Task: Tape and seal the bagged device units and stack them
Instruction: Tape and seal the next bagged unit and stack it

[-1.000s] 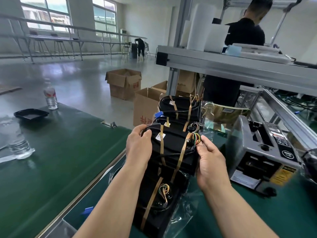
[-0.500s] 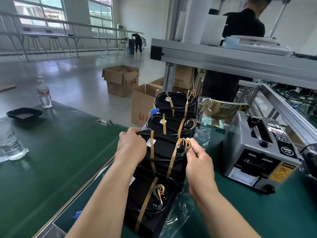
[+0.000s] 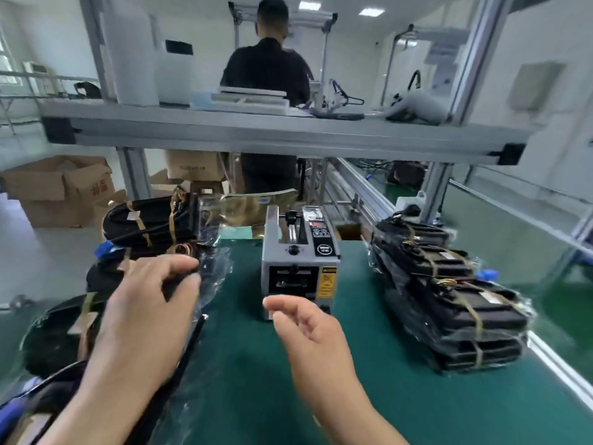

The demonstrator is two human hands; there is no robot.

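1. Left hand [image 3: 144, 313]: raised over the near end of the left stack of bagged units [image 3: 154, 220]. Thumb and forefinger are spread a little, with a dark bagged unit showing between them. Motion blur hides whether they pinch the bag or only hover at it.
2. Right hand [image 3: 308, 329]: fingers loosely curled and apart, holding nothing, in the air just before the front of the tape dispenser [image 3: 298, 264].
3. Left stack of bagged units: black units in clear bags, bound with tan tape strips. They lie in an overlapping row along the left edge of the green mat [image 3: 256, 396], under and beyond the left hand.
4. Right stack of bagged units [image 3: 449, 303]: the same kind, on the mat to the right of the dispenser, well apart from both hands.
5. Background: a metal shelf [image 3: 256, 133] spans the bench. A person in black [image 3: 266, 69] stands behind it, back turned. Cardboard boxes [image 3: 61, 187] sit on the floor at left.
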